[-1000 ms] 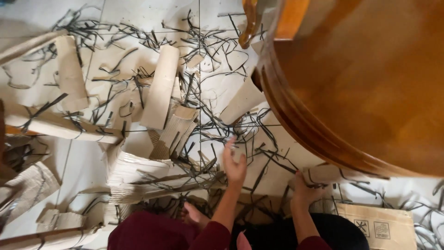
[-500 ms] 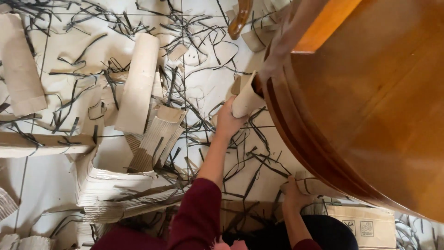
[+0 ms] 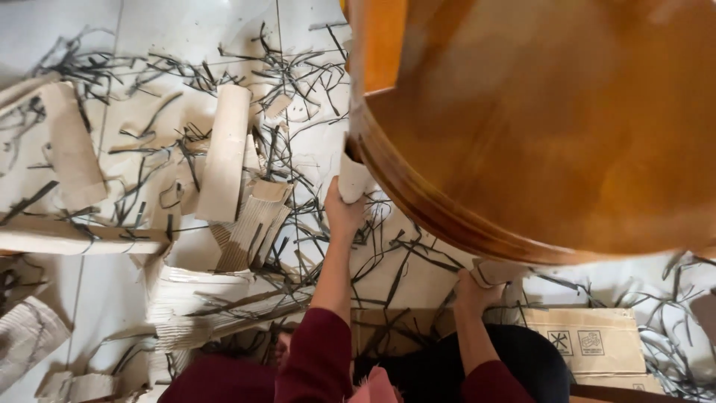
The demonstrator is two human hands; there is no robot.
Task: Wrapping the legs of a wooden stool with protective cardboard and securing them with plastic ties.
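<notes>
Table: round wooden tabletop (image 3: 552, 134) fills my upper right view, glossy orange-brown, its curved moulded rim sweeping from top centre down to the right edge.
Floor: pale tiled floor (image 3: 149, 30) under everything, littered with dark plastic strapping (image 3: 298, 75) in loose tangles.
Cardboard: long flat cardboard wrap (image 3: 226, 153) lies left of centre; another strip (image 3: 71, 153) sits further left, and corrugated pieces (image 3: 253, 227) lie just below the long one.
Box: flattened carton (image 3: 589, 339) with printed symbols rests low right, near my right forearm.
Left hand: my left hand (image 3: 343, 213) reaches up to the table's rim and is clenched around the lower end of a pale cardboard sleeve (image 3: 352, 175) — the sleeve stands upright, touching the rim's left side.
Right hand: my right hand (image 3: 477, 287) sits below the rim, fingers closed on a small cardboard scrap (image 3: 498, 270) just under the table edge — how firmly, I cannot tell.
Sleeves: dark red sleeves (image 3: 317, 358) cover both forearms near the bottom.
</notes>
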